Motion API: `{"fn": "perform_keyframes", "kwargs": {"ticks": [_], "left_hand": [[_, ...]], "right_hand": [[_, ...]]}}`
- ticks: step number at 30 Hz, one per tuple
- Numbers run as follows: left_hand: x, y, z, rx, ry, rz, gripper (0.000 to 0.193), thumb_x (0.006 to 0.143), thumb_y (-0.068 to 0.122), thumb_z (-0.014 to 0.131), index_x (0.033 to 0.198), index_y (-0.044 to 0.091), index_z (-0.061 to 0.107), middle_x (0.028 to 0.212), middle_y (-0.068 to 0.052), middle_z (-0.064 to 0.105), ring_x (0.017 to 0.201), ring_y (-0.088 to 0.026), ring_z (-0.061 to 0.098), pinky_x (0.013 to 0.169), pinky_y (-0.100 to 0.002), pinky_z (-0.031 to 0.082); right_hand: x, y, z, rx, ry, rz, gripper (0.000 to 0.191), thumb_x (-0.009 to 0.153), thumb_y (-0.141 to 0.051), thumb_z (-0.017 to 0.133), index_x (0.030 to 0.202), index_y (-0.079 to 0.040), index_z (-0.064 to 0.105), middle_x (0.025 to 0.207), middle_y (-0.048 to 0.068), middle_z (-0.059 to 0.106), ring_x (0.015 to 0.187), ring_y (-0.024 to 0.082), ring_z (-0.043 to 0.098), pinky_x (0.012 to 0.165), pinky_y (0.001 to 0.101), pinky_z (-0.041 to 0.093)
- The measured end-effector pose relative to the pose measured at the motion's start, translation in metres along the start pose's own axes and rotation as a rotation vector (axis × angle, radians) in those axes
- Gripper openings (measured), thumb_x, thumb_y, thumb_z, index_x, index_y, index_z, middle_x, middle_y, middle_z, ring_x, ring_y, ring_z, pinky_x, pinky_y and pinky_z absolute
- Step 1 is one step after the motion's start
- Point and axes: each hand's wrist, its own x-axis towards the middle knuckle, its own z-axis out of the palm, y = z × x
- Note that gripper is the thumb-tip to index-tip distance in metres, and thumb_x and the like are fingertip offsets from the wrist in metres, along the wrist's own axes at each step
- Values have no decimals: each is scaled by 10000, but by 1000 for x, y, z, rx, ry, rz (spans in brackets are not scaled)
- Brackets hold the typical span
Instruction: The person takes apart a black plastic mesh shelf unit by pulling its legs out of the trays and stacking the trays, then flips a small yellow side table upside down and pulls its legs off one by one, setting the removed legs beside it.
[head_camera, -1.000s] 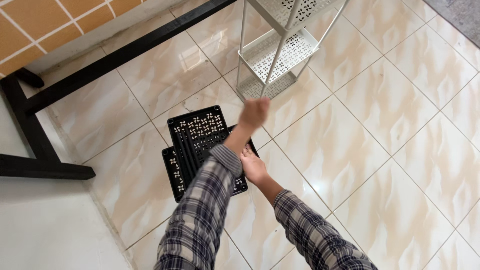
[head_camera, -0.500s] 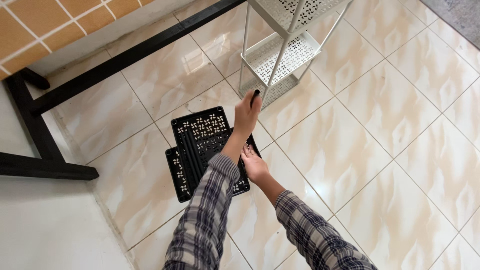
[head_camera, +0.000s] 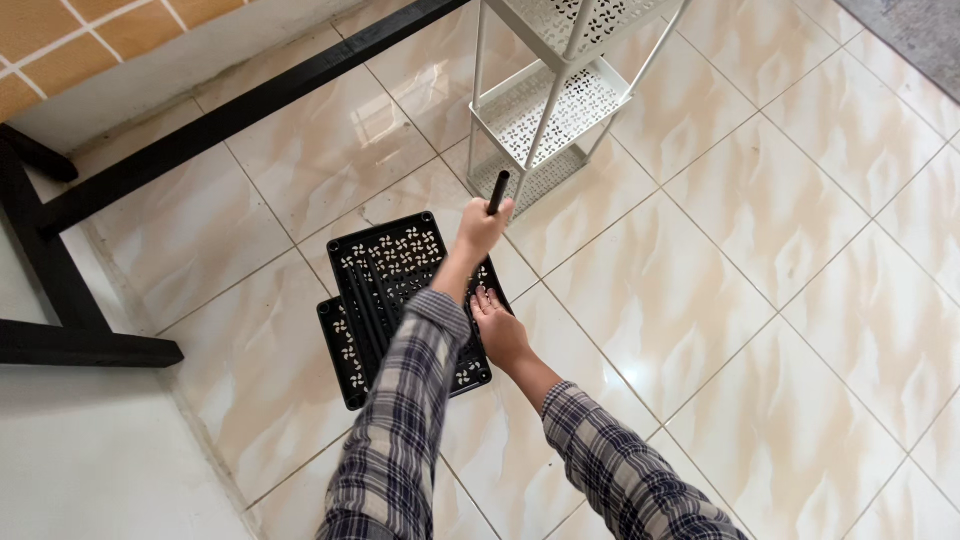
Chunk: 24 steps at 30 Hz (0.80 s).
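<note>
My left hand (head_camera: 482, 228) is raised above the floor and closed around a short black tube (head_camera: 497, 191) that sticks up out of the fist. Below it lie two stacked black perforated shelf trays (head_camera: 385, 275) on the tiled floor, with several black tubes (head_camera: 362, 290) resting on the top tray. My right hand (head_camera: 497, 325) reaches down to the right edge of the trays, fingers spread and touching the rim. Both sleeves are plaid.
A white metal shelf rack (head_camera: 550, 100) with perforated tiers stands just beyond the trays. A black table frame (head_camera: 60, 300) runs along the left and the back. Glossy beige floor tiles (head_camera: 760, 300) stretch to the right.
My left hand has lifted higher and the black tube now shows above the fist. My right hand stays at the tray's edge.
</note>
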Motion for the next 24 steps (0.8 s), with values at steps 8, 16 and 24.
{"fn": "perform_keyframes", "kwargs": {"ticks": [8,16,24], "left_hand": [[28,67,50,118,485,79,408,892,307,689,749,-74,708,621,-212,661,593,-322,693,544,-420,515],[-5,45,-34,-97,50,-185,426,990,396,577,887,-16,609,654,-89,577,554,-182,626,501,-343,518],[-128,-82,-96,405,302,-67,314,938,121,649,1196,-17,535,986,-255,699,971,-468,689,836,-514,561]], "right_hand": [[-12,-12,-25,660,-133,422,490,899,-340,666,1341,-136,610,1386,136,651,1325,284,585,1074,384,496],[2,-5,4,-20,-82,3,681,873,-21,521,1536,-78,382,1652,128,305,1521,304,313,1183,358,368],[5,-8,18,-40,-149,18,787,815,2,613,1552,-75,347,1668,143,227,1521,303,274,1189,341,334]]}}
